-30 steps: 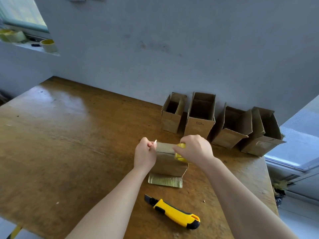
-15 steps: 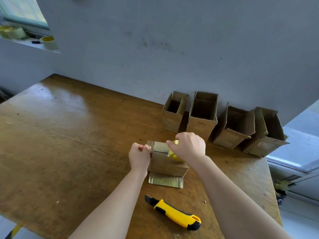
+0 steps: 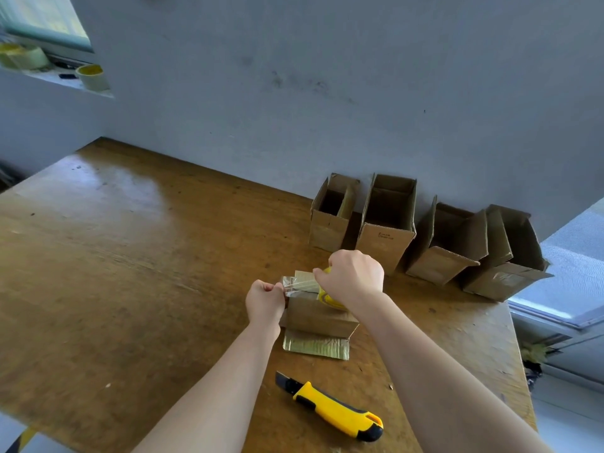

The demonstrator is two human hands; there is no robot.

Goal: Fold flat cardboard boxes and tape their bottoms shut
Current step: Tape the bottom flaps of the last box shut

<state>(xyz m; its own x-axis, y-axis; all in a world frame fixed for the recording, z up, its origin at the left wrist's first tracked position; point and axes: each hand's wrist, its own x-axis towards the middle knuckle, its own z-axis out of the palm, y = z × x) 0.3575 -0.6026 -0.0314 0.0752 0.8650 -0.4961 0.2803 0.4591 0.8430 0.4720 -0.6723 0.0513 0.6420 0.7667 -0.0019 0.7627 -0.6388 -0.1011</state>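
A small cardboard box [image 3: 318,317] stands bottom-up on the wooden table [image 3: 130,273], one flap lying flat toward me. My left hand [image 3: 265,300] pinches the free end of a clear tape strip [image 3: 299,284] at the box's left top edge. My right hand [image 3: 354,277] grips a yellow tape roll [image 3: 328,299] over the box's right side, mostly hidden under the fingers. The strip stretches between both hands across the box top.
A yellow and black utility knife [image 3: 333,407] lies near the table's front edge, blade out. Several folded open boxes [image 3: 387,223] stand in a row against the wall at the right. Tape rolls [image 3: 93,76] sit on the window ledge, far left.
My left hand has drawn the tape end leftward, away from the roll, so a longer strip shows over the box top. My right hand stays on the roll.
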